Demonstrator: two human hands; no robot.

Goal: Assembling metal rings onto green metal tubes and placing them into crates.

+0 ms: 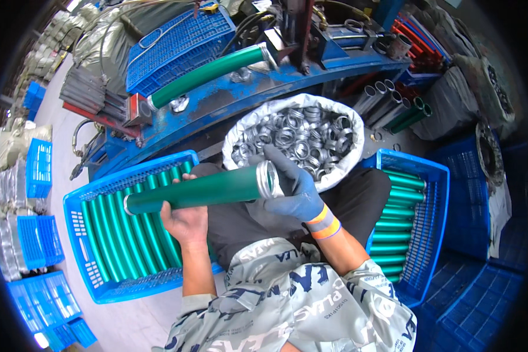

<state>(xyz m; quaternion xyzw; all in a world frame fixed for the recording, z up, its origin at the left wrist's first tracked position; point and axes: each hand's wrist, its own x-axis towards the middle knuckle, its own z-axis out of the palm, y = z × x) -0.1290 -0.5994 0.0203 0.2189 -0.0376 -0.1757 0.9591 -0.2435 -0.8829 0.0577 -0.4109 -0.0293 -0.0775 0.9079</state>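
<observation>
A green metal tube (211, 189) lies across in front of me, its right end a little higher than its left. My bare left hand (185, 220) is wrapped round it from below, near its middle. At the right end sits a silver ring (267, 180), which my right hand (299, 190), in a blue-grey glove, grips between thumb and fingers. Beyond my hands stands a white sack (232, 138) heaped with loose silver rings (299, 138). Another green tube (208, 73) rests lengthwise in the blue bench machine (217, 108).
To my left a blue crate (73, 202) holds a row of green tubes (129, 234). A second blue crate (440, 193) with green tubes is at my right. Several silver and green tubes (387, 100) stand at the far right. Another blue crate (182, 44) sits behind the bench.
</observation>
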